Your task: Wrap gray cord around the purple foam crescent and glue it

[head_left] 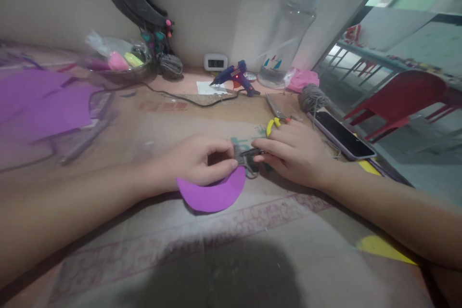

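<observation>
Matt paper-like crescent (213, 198), fuzzy yarn ball (312, 97), glossy phone screen (341, 134)

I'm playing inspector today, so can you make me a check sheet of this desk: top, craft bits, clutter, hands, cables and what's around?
Surface: brown cardboard-like sheet with printed marks.
Job's things: purple crescent, with gray yarn at its right end.
Clutter: glue gun, white clock, phone, yellow-handled scissors, yarn ball, purple sheets.
Hands: left hand pinches the crescent's yarn end; right hand holds a small dark tool, partly hidden.
Cables: one dark cable runs from the left to the glue gun; plug not seen.
Surroundings: wall behind, clear bottle near it, red chair off to the right.
</observation>
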Tool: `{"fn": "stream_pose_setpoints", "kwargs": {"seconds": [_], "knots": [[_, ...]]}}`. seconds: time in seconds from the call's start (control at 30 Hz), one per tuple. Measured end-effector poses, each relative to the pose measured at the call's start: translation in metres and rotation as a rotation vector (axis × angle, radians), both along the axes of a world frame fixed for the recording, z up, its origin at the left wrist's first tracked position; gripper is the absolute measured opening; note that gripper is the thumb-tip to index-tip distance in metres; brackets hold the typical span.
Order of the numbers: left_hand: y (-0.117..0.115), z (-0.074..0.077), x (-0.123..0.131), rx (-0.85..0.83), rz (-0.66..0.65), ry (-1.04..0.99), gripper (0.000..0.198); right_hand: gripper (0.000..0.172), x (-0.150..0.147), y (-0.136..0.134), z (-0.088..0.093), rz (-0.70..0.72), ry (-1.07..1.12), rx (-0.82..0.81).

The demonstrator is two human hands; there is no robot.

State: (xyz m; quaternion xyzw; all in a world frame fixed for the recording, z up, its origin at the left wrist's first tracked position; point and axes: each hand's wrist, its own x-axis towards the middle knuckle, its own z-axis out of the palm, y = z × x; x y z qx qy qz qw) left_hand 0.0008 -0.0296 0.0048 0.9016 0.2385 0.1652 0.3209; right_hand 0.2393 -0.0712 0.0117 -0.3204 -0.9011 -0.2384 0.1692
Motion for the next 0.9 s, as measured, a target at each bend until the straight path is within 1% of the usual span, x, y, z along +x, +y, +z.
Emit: {"fn": "stream_pose_setpoints", "kwargs": {"seconds": [0.17,0.43,0.57,0.9], "knots": [[0.0,-0.0013,-0.0013,-0.004,-0.007,-0.003,0.021,0.032,-0.0011,-0.001,-0.0002,0.009,0.012,0.008],[0.0,0.0014,-0.0004,-0.037,-0.008,0.021,0.022,0.036,0.0011,0.0016,-0.0058,0.011,0.086,-0.07],[0.0007,0.0007,0.0001,-0.04,-0.016,0.014,0.022,0.036,0.0013,0.0012,-0.0059,0.003,0.078,-0.079],[-0.0001,-0.0003,0.0,0.001,-0.013,0.003,0.021,0.03,0.0001,-0.0007,-0.0028,-0.007,0.008,-0.04]]}}
